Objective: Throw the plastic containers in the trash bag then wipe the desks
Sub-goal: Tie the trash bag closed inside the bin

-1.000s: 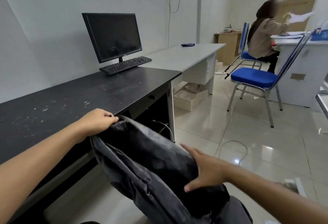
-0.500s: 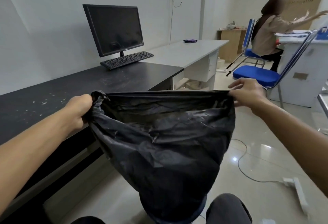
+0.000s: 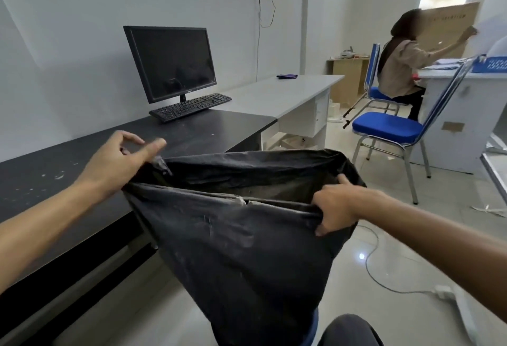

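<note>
I hold a black trash bag (image 3: pixel 247 249) in front of me with its mouth pulled open. My right hand (image 3: pixel 333 208) grips the near right rim. My left hand (image 3: pixel 115 164) is at the bag's left corner, thumb and forefinger spread above the rim, its lower fingers hidden where the plastic hangs from them. The black desk (image 3: pixel 82 164) on the left carries white specks and smears. Beyond it stands a grey desk (image 3: pixel 279 93) with a dark purple cloth (image 3: pixel 286 76) near the wall. No plastic container shows.
A monitor (image 3: pixel 171 63) and keyboard (image 3: pixel 190 106) sit on the black desk's far end. A blue chair (image 3: pixel 389 129) stands on the tiled floor to the right. A person (image 3: pixel 403 68) sits at a white desk behind it. A cable and power strip (image 3: pixel 444 295) lie on the floor.
The bag went from bunched to stretched wide, then its mouth opened. My right hand dropped from the far rim to the near right rim. My left thumb and forefinger have spread.
</note>
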